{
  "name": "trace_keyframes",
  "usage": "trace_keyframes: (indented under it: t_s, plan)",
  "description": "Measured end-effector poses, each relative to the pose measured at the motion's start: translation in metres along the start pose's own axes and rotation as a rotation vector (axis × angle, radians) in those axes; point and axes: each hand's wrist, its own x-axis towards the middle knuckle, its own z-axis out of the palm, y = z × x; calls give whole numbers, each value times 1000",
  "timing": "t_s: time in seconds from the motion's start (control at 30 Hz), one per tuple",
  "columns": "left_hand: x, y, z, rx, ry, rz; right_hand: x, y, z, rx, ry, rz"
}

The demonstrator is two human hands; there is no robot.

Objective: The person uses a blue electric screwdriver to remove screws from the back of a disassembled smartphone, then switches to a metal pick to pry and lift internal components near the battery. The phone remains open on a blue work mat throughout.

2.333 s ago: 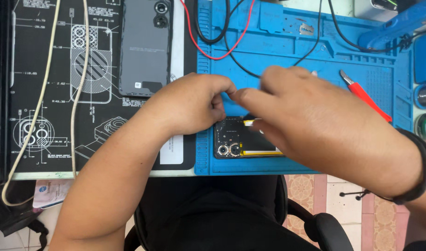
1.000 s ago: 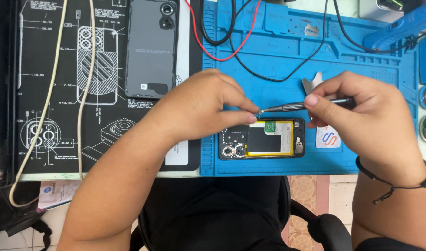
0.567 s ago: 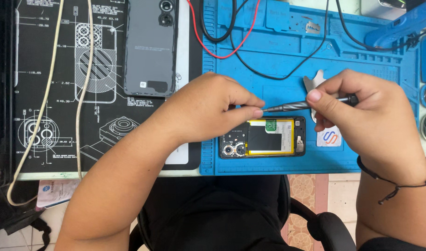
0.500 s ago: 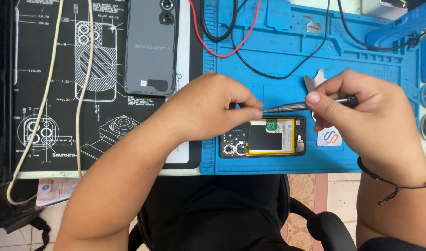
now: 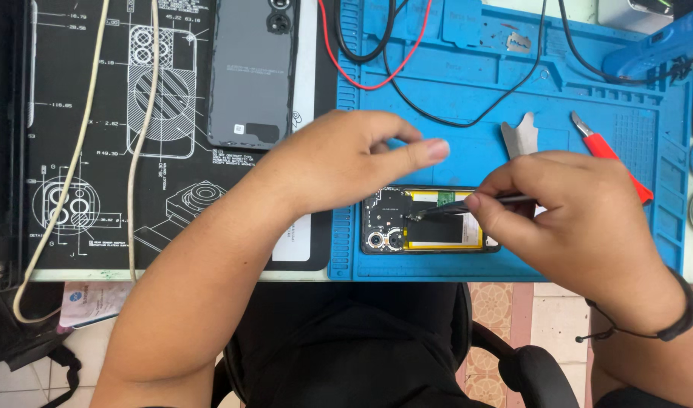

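Observation:
An opened phone (image 5: pixel 426 221) with its back off lies on the blue work mat (image 5: pixel 513 113), showing a yellow-edged battery and two camera lenses at its left end. My right hand (image 5: pixel 581 219) grips metal tweezers (image 5: pixel 456 208) whose tips touch the board just right of the cameras. My left hand (image 5: pixel 346 159) hovers over the phone's upper left corner, fingers loosely curled, thumb stretched to the right, holding nothing that I can see.
The phone's grey back cover (image 5: pixel 254 72) rests on a black mat with white drawings (image 5: pixel 97 151). Red and black wires (image 5: pixel 392 68), a metal pry tool (image 5: pixel 519 136) and a red-handled tool (image 5: pixel 611 155) lie on the blue mat. Two cream cables (image 5: pixel 97 136) run down the left.
My right hand has lowered the tweezers from the left fingertips down to the phone's board. My left hand has let go of the tweezer tip and lifted slightly.

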Motion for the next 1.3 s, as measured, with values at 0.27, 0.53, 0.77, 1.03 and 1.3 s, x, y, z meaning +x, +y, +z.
trace_keyframes:
  t_s: [0.27, 0.53, 0.77, 1.03, 1.3]
  plan:
    - [-2, -16, -25, 149, 347, -50, 5, -20, -6, -200, -37, -350]
    - [2, -17, -21, 101, 387, 175, 11, -43, -10, -501, -169, -526]
    - [15, -24, 7, -33, 169, 332, 23, -47, -16, -426, -387, -404]
    - [15, -23, 3, -40, 82, 276, 19, -35, -16, -405, -371, -398]
    - [12, -27, -4, -23, 22, 364, 14, -38, -20, -138, -193, -542]
